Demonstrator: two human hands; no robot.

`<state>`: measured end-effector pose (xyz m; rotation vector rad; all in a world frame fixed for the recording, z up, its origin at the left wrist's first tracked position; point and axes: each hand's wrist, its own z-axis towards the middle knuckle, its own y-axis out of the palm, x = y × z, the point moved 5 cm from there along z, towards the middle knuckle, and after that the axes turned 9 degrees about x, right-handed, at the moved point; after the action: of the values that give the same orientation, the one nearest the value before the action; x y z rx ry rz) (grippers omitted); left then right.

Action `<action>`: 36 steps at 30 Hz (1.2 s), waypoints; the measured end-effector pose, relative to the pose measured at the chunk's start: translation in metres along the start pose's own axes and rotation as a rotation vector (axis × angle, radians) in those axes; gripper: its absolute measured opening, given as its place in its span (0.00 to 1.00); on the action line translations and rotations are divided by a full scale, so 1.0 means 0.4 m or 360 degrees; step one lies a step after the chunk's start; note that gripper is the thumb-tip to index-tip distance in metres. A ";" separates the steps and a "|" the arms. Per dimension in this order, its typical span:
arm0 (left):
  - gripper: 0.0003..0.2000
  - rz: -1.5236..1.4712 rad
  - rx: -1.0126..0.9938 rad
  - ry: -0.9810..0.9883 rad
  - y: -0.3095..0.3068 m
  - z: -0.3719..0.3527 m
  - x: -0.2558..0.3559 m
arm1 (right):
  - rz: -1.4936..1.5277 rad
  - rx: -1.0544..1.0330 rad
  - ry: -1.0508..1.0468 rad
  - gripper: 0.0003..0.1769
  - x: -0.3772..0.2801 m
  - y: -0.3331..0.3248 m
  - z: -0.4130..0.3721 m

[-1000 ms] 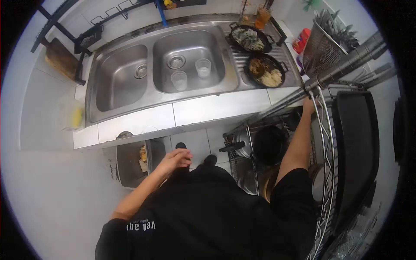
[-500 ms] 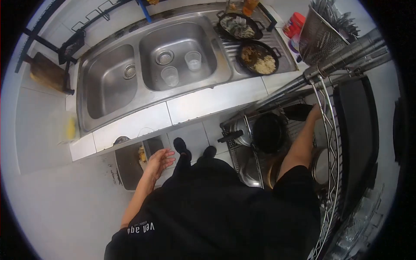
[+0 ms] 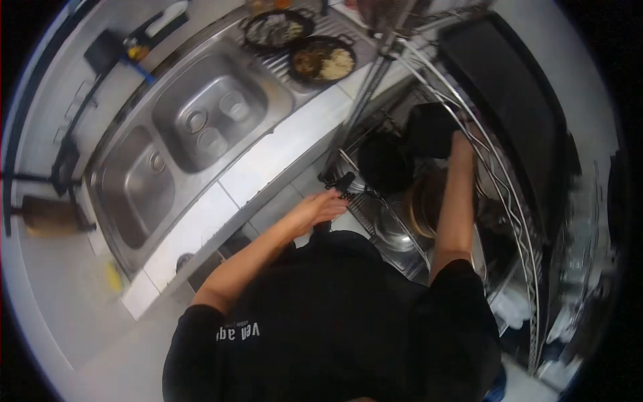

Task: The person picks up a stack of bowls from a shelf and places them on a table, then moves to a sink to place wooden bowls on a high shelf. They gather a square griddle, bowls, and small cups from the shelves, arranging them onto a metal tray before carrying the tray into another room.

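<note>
Head view: an arm reaches into the wire rack (image 3: 534,345) toward two o'clock.
The right hand (image 3: 461,141) meets a flat, matte black pan (image 3: 431,129), likely to steady it; its finger closure cannot be told. The left hand (image 3: 316,212), loosely extended near centre, is beside a dark handle (image 3: 345,181), perhaps for balance.

Blk shirt (image 3: 335,315) at 6 o'c, wht lettering (image 3: 239,331) at 7! Up at 10, silver-gry sinks (image 3: 140,194), a flash of blue on the strip (image 3: 142,71). Brn board (image 3: 50,218) at 9, yel patch (image 3: 112,276) at 8. Near 12, brn food (image 3: 307,63) beside pale-yel food (image 3: 337,64)! Wht tiles (image 3: 258,157), dk joint lines. And 2 o'c: blk pan (image 3: 431,130), blk tray (image 3: 499,100), silver zigzag wire (image 3: 497,167)!
</note>
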<state>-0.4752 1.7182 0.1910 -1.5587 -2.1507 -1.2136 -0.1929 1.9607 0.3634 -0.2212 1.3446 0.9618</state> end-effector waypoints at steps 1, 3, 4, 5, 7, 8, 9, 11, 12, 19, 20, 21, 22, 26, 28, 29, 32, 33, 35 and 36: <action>0.32 -0.0142 -0.0101 -0.0103 0.065 0.042 0.018 | 0.0046 -0.0003 0.0089 0.08 -0.010 -0.018 -0.043; 0.36 -0.0216 0.0032 -0.0168 0.138 0.158 0.023 | 0.0178 -0.0049 0.0260 0.08 -0.034 -0.045 -0.119; 0.39 -0.0349 0.0227 -0.0230 0.151 0.191 0.018 | 0.0304 -0.0089 0.0367 0.09 -0.056 -0.061 -0.166; 0.39 -0.0317 0.0186 -0.0231 0.166 0.195 0.025 | 0.0404 -0.0250 0.0450 0.07 -0.034 -0.098 -0.189; 0.41 -0.0389 -0.0076 -0.0021 0.187 0.183 0.051 | 0.0673 -0.0196 0.0681 0.03 -0.122 -0.119 -0.285; 0.36 -0.0660 -0.0386 -0.0150 0.204 0.167 0.040 | 0.0747 -0.0177 0.0779 0.02 -0.134 -0.136 -0.317; 0.36 -0.0618 -0.0401 -0.0177 0.189 0.166 0.019 | 0.0758 -0.0133 0.0753 0.02 -0.144 -0.159 -0.346; 0.29 -0.0781 -0.0610 -0.0500 0.158 0.158 -0.053 | 0.0613 -0.0405 0.0756 0.06 -0.157 -0.195 -0.418; 0.23 -0.0780 -0.0570 -0.0575 0.137 0.152 -0.080 | 0.0615 -0.0353 0.0742 0.06 -0.161 -0.229 -0.441; 0.26 -0.0234 -0.0164 -0.0475 0.044 0.066 -0.009 | 0.0499 -0.1128 0.1694 0.43 -0.261 -0.439 -0.585; 0.27 -0.0185 -0.0250 -0.0545 0.024 0.077 -0.002 | 0.0496 -0.1065 0.1824 0.47 -0.273 -0.472 -0.611; 0.27 -0.0054 -0.0294 -0.0463 0.011 0.084 0.012 | 0.0510 -0.1000 0.1961 0.50 -0.276 -0.494 -0.638; 0.26 0.0157 -0.0305 -0.0353 0.002 0.087 0.031 | 0.0453 -0.1174 0.2059 0.51 -0.252 -0.519 -0.662; 0.23 0.0975 -0.0383 -0.0116 0.043 0.081 0.082 | -0.0378 -0.1626 0.2198 0.47 -0.151 -0.564 -0.753; 0.24 0.1173 -0.0401 0.0049 0.097 0.076 0.070 | -0.1078 -0.1670 0.2244 0.33 -0.128 -0.528 -0.778; 0.24 0.1345 -0.0389 0.0216 0.122 0.075 0.064 | -0.1079 -0.1687 0.2240 0.33 -0.109 -0.531 -0.775; 0.26 0.1414 -0.0222 0.0280 0.142 0.104 -0.003 | -0.1383 -0.1584 0.2101 0.26 0.058 -0.658 -0.757; 0.27 0.1547 -0.0092 0.0341 0.149 0.111 -0.007 | -0.1388 -0.1623 0.2095 0.26 0.059 -0.668 -0.753; 0.29 0.1647 -0.0153 0.0380 0.178 0.116 -0.010 | -0.1372 -0.1862 0.1886 0.23 0.034 -0.656 -0.731; 0.31 0.1754 -0.0238 0.0401 0.195 0.116 -0.012 | -0.1330 -0.1884 0.1793 0.21 -0.012 -0.631 -0.717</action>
<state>-0.3930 1.7559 0.1968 -2.0309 -0.7661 -1.0454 -0.2244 1.6189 0.1955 -2.2882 1.2049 0.7587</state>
